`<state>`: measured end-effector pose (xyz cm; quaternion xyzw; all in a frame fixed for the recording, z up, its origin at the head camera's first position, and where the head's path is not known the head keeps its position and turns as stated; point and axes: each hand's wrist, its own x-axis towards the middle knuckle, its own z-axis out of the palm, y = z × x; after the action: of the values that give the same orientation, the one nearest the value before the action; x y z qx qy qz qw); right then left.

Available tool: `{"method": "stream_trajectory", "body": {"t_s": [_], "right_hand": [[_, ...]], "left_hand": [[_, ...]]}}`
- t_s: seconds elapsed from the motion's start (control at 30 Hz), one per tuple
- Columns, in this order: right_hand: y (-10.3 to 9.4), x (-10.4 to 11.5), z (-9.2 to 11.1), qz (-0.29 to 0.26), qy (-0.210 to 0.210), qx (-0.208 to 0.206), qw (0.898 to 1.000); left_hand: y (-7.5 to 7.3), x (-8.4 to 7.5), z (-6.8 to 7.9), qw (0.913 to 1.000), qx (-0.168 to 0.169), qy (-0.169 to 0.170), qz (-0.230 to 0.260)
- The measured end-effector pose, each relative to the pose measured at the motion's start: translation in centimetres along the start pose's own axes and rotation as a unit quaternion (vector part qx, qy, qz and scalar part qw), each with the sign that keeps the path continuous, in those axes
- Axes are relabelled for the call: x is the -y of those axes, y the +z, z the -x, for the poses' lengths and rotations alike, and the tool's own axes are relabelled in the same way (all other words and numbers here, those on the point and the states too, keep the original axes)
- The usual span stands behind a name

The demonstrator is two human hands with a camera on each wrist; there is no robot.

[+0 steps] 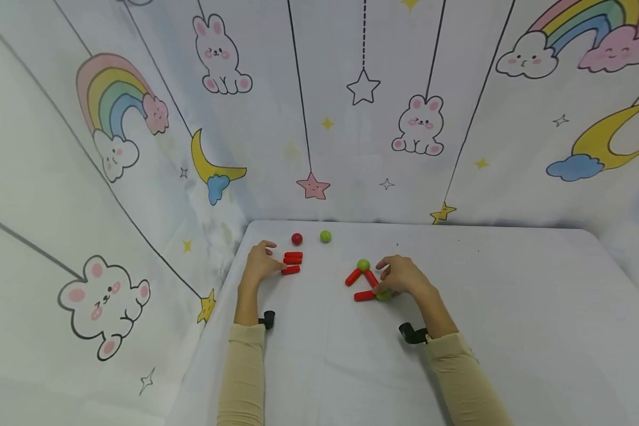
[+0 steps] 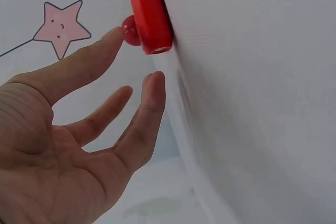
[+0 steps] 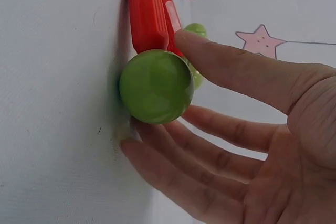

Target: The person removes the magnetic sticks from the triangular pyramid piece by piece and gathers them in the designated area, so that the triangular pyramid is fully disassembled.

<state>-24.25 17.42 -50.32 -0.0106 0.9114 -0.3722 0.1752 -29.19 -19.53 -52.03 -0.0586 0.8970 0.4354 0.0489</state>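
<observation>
My left hand (image 1: pixel 261 263) is beside three short red rods; its thumb is close to the left end of the nearest rod (image 1: pixel 291 270). In the left wrist view its fingers are spread, with nothing between them. My right hand (image 1: pixel 404 277) hovers around a green ball (image 3: pixel 156 86), loosely bent fingers beyond it and thumb near the joint with a red rod (image 3: pixel 148 11). Whether they touch the ball cannot be told. A slanted red rod (image 1: pixel 371 278) runs from this ball to another green ball (image 1: pixel 363 265), where a second slanted rod (image 1: pixel 353 277) also meets.
Behind the three rods lie a loose red ball (image 1: pixel 296 238) and a loose green ball (image 1: pixel 325 236). All stand on a white cloth-covered table (image 1: pixel 538 331). A printed cloth backdrop (image 1: pixel 277 118) rises at the back and left edges.
</observation>
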Motion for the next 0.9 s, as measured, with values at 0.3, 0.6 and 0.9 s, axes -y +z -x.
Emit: {"method": "stream_trajectory", "body": {"t_s": [0.3, 0.6, 0.9], "right_hand": [[-0.2, -0.1, 0.1, -0.011, -0.008, 0.001, 1.0], [-0.2, -0.2, 0.0, -0.022, -0.006, 0.004, 1.0], [-0.5, -0.3, 0.0, -0.04, -0.004, 0.013, 0.999]], "left_hand": [[0.1, -3.3, 1.3, 0.9979, 0.007, 0.052, 0.038], [3.3, -6.6, 3.3, 0.9876, 0.076, 0.122, 0.063], [7.4, -8.3, 4.1, 0.9705, 0.18, 0.156, 0.036]]}}
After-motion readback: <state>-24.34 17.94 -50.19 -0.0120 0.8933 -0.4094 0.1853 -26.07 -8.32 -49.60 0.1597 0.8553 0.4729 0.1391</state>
